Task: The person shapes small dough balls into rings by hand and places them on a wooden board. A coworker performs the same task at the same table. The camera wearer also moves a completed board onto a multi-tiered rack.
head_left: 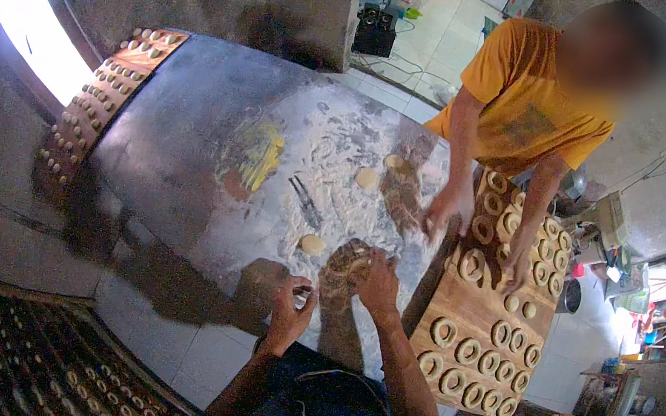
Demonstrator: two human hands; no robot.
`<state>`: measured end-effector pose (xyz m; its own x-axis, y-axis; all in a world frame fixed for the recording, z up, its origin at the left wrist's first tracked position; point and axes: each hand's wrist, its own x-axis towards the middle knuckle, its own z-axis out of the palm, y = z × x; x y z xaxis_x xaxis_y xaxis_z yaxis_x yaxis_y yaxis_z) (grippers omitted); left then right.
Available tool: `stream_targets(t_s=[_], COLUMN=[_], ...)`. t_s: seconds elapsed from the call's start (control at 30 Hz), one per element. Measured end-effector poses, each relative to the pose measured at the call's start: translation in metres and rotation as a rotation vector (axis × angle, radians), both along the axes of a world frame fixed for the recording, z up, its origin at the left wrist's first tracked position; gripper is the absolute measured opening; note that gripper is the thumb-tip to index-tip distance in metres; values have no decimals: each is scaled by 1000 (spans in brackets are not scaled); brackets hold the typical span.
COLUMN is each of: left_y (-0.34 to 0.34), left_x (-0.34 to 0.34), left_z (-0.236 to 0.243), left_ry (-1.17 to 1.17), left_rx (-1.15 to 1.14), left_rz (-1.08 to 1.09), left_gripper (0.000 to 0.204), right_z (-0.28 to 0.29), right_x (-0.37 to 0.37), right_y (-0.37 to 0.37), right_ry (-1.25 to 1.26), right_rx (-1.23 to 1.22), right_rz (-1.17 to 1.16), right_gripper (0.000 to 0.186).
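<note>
My left hand (291,315) is raised at the near edge of a floury metal table (182,125). Its fingers curl around a small pale thing, too small to name. To its right, my right hand (378,286) is low over the flour, fingers bent down and close together; shadow hides whatever they hold. A flat round of dough (312,244) lies just beyond my left hand. Two more rounds, one a pale disc (367,179), rest farther away in the flour. Between these lies a slim dark tool (304,202), which looks like tongs.
At the right, a wooden board (482,303) bears several dough rings. A person in an orange shirt (530,100) leans over it, one hand (517,266) on the board. Another board (109,93) with small dough pieces lies far left; a dark rack (51,364) stands lower left.
</note>
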<state>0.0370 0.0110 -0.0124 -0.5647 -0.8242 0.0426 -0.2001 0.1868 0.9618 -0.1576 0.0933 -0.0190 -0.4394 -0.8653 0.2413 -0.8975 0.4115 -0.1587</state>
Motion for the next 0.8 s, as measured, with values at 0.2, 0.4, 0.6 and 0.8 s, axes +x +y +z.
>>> stream_targets(t_s=[0.2, 0.4, 0.6, 0.8], left_y=[-22, -27, -11, 7], left_x=[-31, -61, -72, -81], left_z=[-4, -11, 18, -29], left_ry=[16, -28, 78, 311], left_rx=[-8, -50, 176, 829], left_rz=[-163, -300, -314, -313], left_gripper=[20, 29, 23, 29], right_z=[-12, 15, 29, 54], right_x=[-10, 10, 20, 18], right_y=[0, 6, 21, 34], right_ry=[-39, -985, -1063, -1329], right_rx=[-153, -338, -383, -362], right_rz=[-56, -211, -308, -195], right_gripper=[46, 38, 60, 55])
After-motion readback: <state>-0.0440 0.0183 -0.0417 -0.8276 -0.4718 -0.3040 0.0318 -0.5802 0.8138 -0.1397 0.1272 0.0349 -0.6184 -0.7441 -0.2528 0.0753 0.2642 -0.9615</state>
